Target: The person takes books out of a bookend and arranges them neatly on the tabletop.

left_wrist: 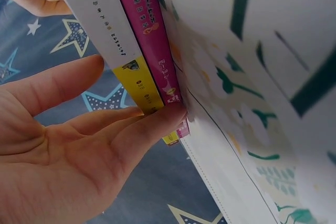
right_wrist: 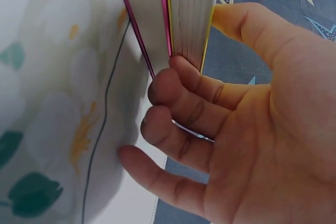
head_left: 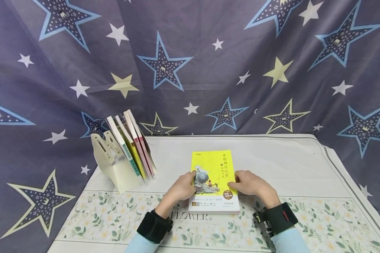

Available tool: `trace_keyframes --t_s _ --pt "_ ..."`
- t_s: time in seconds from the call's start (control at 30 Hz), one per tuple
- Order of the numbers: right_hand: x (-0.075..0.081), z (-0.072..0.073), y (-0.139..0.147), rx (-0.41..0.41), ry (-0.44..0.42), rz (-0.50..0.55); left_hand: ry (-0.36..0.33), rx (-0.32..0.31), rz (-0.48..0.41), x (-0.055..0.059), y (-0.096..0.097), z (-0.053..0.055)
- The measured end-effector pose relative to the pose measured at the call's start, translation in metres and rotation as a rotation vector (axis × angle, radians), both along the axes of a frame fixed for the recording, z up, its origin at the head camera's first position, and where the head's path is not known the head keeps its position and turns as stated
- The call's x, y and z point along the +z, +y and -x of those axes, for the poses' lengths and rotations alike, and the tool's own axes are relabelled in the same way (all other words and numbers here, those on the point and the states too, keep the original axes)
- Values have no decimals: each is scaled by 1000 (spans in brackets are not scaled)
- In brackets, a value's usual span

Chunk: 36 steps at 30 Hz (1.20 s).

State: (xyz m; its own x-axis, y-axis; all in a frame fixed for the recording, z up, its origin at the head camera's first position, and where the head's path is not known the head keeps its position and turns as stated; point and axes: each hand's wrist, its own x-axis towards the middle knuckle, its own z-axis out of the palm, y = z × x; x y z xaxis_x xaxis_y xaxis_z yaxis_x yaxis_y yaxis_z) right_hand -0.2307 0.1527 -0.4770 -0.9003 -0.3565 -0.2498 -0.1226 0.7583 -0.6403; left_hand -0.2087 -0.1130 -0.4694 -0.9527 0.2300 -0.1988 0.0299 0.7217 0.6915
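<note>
A yellow-covered book (head_left: 213,172) with a white lower band lies flat on the table, on top of a magenta-spined book (left_wrist: 144,30). At their spines is my left hand (head_left: 183,186), its thumb at the top cover's edge and its fingers against both spines. On the opposite side my right hand (head_left: 250,182) lays its thumb over the yellow cover. In the right wrist view, the curled fingers (right_wrist: 178,98) of that hand sit at the page edges of the stack, with the index finger right under the yellow book's pages.
A cream book stand (head_left: 123,175) holds several upright, leaning books (head_left: 133,144) at the table's left. Under the hands runs a floral printed band on the white tablecloth (head_left: 272,154). Behind the table hangs a star-patterned curtain (head_left: 202,77).
</note>
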Motion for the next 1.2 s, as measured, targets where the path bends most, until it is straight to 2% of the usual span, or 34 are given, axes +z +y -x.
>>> trace_keyframes --t_s 0.23,0.4,0.8,1.2 --pt "2 -1 0 -15 -21 5 1 -8 8 -1 0 0" --pt "0 -2 2 -7 -4 6 0 -6 14 -2 -1 0" --pt "1 -5 2 -16 -4 12 -2 0 -5 2 -1 0" --pt "0 -5 1 -27 4 -41 20 -15 22 4 -6 -3"
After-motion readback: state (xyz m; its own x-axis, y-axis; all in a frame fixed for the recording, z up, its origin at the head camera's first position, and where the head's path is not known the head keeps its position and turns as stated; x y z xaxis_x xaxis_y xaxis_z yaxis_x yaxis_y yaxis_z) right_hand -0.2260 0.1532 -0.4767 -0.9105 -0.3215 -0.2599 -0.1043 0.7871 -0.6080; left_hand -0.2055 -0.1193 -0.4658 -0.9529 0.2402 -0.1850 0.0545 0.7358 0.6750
